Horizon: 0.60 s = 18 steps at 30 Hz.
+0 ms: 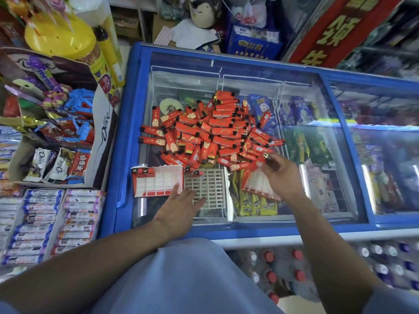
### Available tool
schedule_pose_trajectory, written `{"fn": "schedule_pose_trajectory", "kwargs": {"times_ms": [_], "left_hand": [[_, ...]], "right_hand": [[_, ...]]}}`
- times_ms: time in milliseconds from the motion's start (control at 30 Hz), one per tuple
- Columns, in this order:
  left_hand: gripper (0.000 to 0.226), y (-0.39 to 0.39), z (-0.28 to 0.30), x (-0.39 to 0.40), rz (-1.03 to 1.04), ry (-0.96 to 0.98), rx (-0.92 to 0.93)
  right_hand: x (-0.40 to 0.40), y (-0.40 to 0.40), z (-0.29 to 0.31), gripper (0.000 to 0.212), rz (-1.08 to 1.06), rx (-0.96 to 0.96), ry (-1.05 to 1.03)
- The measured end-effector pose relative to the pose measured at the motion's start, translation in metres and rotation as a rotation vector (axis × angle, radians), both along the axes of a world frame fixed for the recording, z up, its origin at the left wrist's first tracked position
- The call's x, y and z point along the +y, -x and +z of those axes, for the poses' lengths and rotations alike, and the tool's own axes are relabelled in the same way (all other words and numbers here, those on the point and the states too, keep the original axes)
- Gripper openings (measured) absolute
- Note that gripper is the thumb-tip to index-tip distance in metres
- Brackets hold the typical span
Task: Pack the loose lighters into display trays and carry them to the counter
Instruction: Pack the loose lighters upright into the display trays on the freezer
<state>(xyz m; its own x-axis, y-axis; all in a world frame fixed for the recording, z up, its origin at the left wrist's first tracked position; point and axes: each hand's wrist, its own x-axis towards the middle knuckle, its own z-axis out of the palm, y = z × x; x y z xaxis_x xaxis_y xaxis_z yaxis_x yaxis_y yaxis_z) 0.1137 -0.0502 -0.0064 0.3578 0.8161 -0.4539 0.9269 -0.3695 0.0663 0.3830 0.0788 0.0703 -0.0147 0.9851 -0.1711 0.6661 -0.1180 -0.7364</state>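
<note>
Lighters (pixel 210 130) lie heaped on the freezer's glass lid (pixel 301 105), behind three display trays (pixel 156 182). The right hand (pixel 278 175) has its grip pinched on one lighter (pixel 271 163); the left hand (pixel 181 205) lies flat, grip open, touching the left tray.

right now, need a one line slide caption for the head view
Right hand holds a lighter beside the red lighter pile on the freezer lid; left hand rests by a display tray.

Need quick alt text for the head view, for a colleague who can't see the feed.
A pile of red lighters lies on a blue freezer's glass lid. The right hand pinches one lighter near the pile, while the left hand lies flat against a red-and-white display tray holding a few lighters.
</note>
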Motion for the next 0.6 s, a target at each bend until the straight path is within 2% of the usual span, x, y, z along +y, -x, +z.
{"fn": "schedule_pose_trajectory", "kwargs": {"times_ms": [233, 467, 600], "left_hand": [[0.073, -0.003, 0.000, 0.000, -0.028, -0.049, 0.005], [0.075, 0.002, 0.000, -0.002, -0.023, 0.012, 0.014], [0.077, 0.001, 0.004, -0.003, -0.016, 0.033, 0.011]], "right_hand": [[-0.005, -0.020, -0.018, 0.020, 0.109, -0.407, -0.034], [-0.014, -0.006, -0.046, 0.028, 0.117, -0.444, -0.069], [-0.015, -0.004, -0.044, 0.029, 0.154, -0.546, -0.069]]}}
